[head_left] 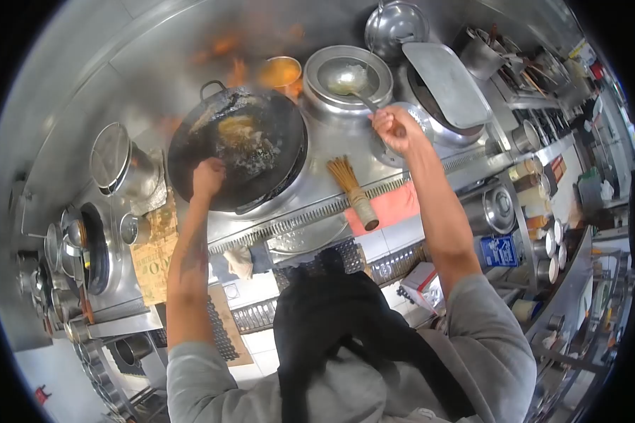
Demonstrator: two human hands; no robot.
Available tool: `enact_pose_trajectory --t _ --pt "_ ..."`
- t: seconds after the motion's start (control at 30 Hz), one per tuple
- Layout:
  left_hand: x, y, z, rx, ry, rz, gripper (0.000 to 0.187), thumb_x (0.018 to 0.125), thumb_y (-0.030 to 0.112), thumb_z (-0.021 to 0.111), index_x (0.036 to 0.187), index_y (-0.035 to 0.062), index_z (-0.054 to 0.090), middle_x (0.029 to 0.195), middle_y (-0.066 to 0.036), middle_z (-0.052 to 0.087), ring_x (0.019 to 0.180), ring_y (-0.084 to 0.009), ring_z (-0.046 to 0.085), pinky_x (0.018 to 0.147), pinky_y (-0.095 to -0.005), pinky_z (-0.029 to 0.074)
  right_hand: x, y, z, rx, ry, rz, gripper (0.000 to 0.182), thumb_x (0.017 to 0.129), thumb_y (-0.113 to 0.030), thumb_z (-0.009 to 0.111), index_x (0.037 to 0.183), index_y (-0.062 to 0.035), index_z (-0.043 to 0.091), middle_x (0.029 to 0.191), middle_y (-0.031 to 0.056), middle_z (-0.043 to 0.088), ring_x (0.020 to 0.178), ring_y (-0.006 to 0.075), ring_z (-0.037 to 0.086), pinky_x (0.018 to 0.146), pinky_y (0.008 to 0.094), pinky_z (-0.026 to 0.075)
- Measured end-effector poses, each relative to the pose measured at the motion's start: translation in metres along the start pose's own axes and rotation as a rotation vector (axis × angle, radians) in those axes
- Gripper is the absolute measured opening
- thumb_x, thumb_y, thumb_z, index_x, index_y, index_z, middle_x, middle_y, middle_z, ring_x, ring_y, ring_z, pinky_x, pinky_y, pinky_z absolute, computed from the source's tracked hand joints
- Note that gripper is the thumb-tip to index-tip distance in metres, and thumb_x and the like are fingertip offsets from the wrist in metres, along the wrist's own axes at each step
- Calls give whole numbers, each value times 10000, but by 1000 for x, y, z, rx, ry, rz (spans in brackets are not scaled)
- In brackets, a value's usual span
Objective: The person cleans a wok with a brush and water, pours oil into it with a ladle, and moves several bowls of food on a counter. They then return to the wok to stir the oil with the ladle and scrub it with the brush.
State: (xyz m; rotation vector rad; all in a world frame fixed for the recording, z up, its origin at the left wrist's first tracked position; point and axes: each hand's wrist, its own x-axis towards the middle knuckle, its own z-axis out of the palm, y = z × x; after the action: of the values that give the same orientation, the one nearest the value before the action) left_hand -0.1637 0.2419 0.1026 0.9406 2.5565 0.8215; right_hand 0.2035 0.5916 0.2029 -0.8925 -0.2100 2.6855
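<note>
The left hand (209, 176) is hovering over the near left part of a large, round black wok (268, 166), its fingers curling inward; whether they are pinching anything I cannot tell. The right hand (398, 129) is closing in a fist around the handle of a long-handled metal ladle (347, 79), whose bowl is sitting inside a round, wide-rimmed steel basin (377, 62).

The wok is resting on the left half of a shiny steel counter (321, 137), its loop handle pointing to the far edge. Yellow food (237, 130) and pale, frothy liquid (257, 156) are lying inside it. Just beyond its far right rim, a small metal pot (281, 73) is holding something orange.

A brush of thin tan sticks with a bound handle (353, 192) is lying between the wok and the right forearm, crossing the slotted strip along the counter's front edge, its handle end reaching over a flat pinkish-red sheet (396, 206). On the right, a rectangular grey metal tray (448, 84) is lying across a round vessel. Left of the wok, a round mesh strainer (111, 156) is leaning over a steel pot (142, 180).
</note>
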Motion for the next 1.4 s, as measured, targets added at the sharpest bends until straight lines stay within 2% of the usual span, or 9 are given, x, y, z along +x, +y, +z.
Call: enact_pose_trajectory --t 0.43,0.63,0.8,0.9,1.0,1.07,1.17,1.3,1.4 --pt "-55 84 19 -291 127 164 181 908 138 692 1058 53 746 804 -66 728 724 -95 640 689 -277 512 -75 133 82 -214 -293 230 107 970 -84 544 1020 9 532 754 4 522 590 69 505 515 231 446" --pt "-88 89 10 -747 -281 -225 480 1015 430 535 871 16 731 635 -11 601 571 -89 504 524 -289 420 0 262 64 -163 -270 210 119 983 -169 590 964 -60 545 737 -13 542 576 67 532 503 233 458" --pt "-132 113 -52 -1414 -339 -612 423 1018 407 527 1017 -7 613 726 -32 611 508 -132 505 476 -294 436 34 275 39 -1036 -322 -125 529 1010 -504 506 1079 -5 667 788 128 666 640 241 666 635 372 571" --pt "-130 18 -90 -1588 -606 -619 388 988 337 578 1138 -21 583 792 -47 656 550 -152 580 490 -278 465 37 204 -61 -1897 163 -1185 437 889 -442 660 1023 -29 703 952 191 685 970 366 655 834 429 531" --pt "-140 -21 -111 -1600 -830 -579 389 965 296 600 1187 -22 567 862 -95 697 623 -172 656 530 -296 514 29 167 -172 -2345 561 -595 501 833 -421 699 1121 -14 656 1037 201 674 1023 378 638 870 450 521" --pt "-157 14 -108 -1 -143 -305 363 949 231 585 1203 -25 544 890 -139 704 638 -254 680 571 -391 553 43 158 -208 -2346 345 -473 596 834 -399 694 1263 -9 556 1073 210 667 952 413 650 861 467 529" --pt "-158 1 -105 769 82 3 355 940 196 554 1214 -27 514 935 -223 682 760 -388 679 707 -508 544 78 115 -208 -1730 345 -97 620 894 -356 641 1395 -51 440 1129 181 641 836 380 661 772 468 556" --pt "-162 -47 -103 470 160 333 291 960 203 560 1158 -4 510 784 -326 640 687 -473 655 615 -549 522 -11 120 -36 -633 -18 -277 596 954 -325 602 1501 -199 400 1006 108 612 743 219 627 625 405 556" --pt "-161 -7 -129 -53 -258 -267 318 988 265 566 1134 -16 537 776 -217 653 571 -275 668 501 -401 519 71 115 12 -1261 82 -607 638 907 -354 657 1489 -243 419 1125 146 656 915 255 681 722 441 564"
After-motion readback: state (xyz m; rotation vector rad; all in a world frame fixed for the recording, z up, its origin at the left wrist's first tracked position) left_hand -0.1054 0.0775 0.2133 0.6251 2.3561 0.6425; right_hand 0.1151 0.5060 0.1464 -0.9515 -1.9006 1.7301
